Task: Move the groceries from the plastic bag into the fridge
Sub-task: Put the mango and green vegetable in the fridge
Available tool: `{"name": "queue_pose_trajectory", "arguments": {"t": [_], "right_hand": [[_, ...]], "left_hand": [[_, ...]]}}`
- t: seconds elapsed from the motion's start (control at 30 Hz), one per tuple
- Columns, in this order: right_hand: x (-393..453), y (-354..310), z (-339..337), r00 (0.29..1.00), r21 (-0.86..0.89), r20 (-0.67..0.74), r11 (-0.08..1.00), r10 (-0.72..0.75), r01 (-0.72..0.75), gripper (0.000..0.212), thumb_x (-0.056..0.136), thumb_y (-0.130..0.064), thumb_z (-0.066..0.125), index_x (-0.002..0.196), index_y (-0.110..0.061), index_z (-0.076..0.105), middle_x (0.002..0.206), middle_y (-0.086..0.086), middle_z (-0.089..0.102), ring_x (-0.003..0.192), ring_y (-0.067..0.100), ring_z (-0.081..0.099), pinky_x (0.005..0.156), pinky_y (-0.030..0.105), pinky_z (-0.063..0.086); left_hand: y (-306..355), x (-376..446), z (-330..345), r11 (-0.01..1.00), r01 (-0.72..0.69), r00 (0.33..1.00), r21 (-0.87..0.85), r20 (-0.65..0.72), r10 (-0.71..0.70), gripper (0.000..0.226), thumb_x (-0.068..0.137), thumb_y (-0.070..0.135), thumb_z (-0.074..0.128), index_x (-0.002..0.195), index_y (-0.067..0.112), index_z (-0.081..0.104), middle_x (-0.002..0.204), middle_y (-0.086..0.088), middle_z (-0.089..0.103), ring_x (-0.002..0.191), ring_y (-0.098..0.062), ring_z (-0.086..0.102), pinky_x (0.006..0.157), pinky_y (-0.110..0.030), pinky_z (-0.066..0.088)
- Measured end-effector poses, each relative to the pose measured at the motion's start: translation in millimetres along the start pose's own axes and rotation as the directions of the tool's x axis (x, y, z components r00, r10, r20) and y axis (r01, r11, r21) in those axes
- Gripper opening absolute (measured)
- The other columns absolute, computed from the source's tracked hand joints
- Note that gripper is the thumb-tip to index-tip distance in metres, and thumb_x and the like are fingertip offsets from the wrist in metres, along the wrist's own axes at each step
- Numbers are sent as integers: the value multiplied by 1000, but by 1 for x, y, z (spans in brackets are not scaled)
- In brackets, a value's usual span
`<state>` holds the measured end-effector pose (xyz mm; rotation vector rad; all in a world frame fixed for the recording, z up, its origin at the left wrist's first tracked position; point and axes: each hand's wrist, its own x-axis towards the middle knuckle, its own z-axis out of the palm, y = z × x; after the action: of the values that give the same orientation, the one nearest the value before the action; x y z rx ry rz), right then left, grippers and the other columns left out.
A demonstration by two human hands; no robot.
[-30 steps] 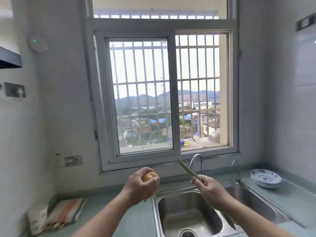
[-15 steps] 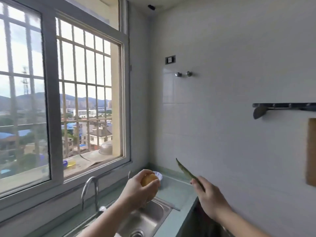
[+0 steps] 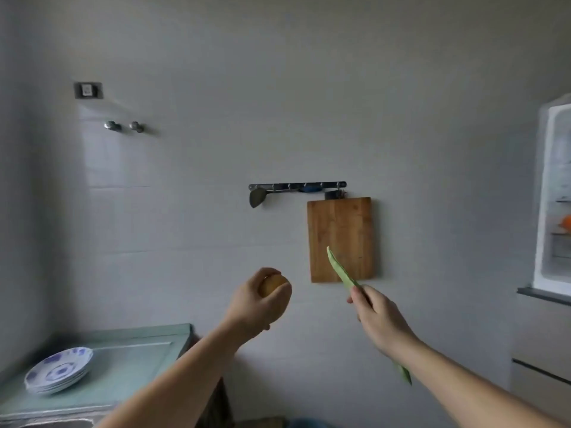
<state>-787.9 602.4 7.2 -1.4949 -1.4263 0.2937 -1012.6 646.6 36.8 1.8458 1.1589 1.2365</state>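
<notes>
My left hand [image 3: 258, 304] grips a round yellow-brown potato [image 3: 272, 284], held up in front of the white tiled wall. A long flat green bean pod [image 3: 341, 270] is pinched in my right hand [image 3: 378, 318]; its tip points up and left across the cutting board, and its other end sticks out below my wrist. The fridge [image 3: 553, 196] stands open at the far right edge, with lit white shelves and an orange item inside. The plastic bag is out of view.
A wooden cutting board [image 3: 341, 239] hangs from a hook rail [image 3: 296, 186] on the wall ahead. At lower left a pale green counter [image 3: 133, 356] carries a stack of blue-patterned plates [image 3: 58, 370]. Grey drawers [image 3: 540, 350] sit beneath the fridge.
The view has swung right, from the window and sink to the wall and the open fridge. Both hands keep the same hold on the potato and the bean pod.
</notes>
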Motion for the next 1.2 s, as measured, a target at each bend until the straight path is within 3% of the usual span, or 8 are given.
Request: {"name": "queue_pose_trajectory", "arguments": {"t": [0.27, 0.43, 0.6, 0.73, 1.07, 1.2], "right_hand": [[-21, 71, -140, 972, -76, -220, 992, 86, -105, 31, 101, -36, 39, 85, -18, 58, 62, -3, 53, 63, 18, 54, 60, 31, 38], [-47, 111, -232, 907, -126, -396, 970, 144, -210, 32, 101, -36, 38, 85, -16, 58, 61, -1, 52, 59, 18, 50, 56, 31, 36], [-69, 144, -284, 843, -153, -500, 938, 197, -310, 31, 101, -36, 37, 80, -24, 56, 61, -4, 51, 54, 14, 46, 53, 28, 34], [-71, 158, -306, 789, -171, -573, 909, 222, -380, 30, 101, -38, 36, 80, -29, 57, 60, -4, 49, 54, 13, 45, 54, 29, 34], [-8, 169, -299, 706, -206, -669, 854, 233, -477, 29, 102, -36, 34, 89, -25, 56, 62, -2, 44, 53, 14, 38, 54, 30, 29], [13, 179, -287, 673, -206, -702, 839, 232, -503, 30, 102, -33, 36, 89, -16, 58, 63, 0, 43, 53, 15, 38, 53, 29, 29]], "left_hand": [[69, 11, 158, 988, -134, 968, -76, 202, 147, 17, 84, 37, 67, 100, 35, 61, 92, -2, 62, 74, -22, 64, 51, -35, 57], [113, 8, 258, 968, -198, 903, -155, 355, 241, 22, 88, 32, 65, 109, 30, 60, 95, 7, 58, 76, -15, 61, 53, -37, 58], [138, 9, 326, 954, -170, 830, -248, 486, 274, 35, 74, 47, 61, 107, 34, 59, 94, 4, 59, 76, -18, 62, 50, -31, 57], [144, 19, 368, 928, -165, 768, -335, 547, 334, 18, 90, 34, 64, 107, 35, 58, 93, 6, 58, 74, -14, 59, 53, -29, 56], [129, 110, 426, 868, -107, 655, -484, 623, 428, 20, 89, 36, 63, 108, 38, 57, 105, 6, 56, 89, -16, 58, 51, -26, 54], [118, 138, 447, 863, -73, 616, -500, 658, 433, 20, 89, 38, 63, 109, 38, 57, 107, 4, 56, 92, -20, 58, 51, -26, 54]]}}
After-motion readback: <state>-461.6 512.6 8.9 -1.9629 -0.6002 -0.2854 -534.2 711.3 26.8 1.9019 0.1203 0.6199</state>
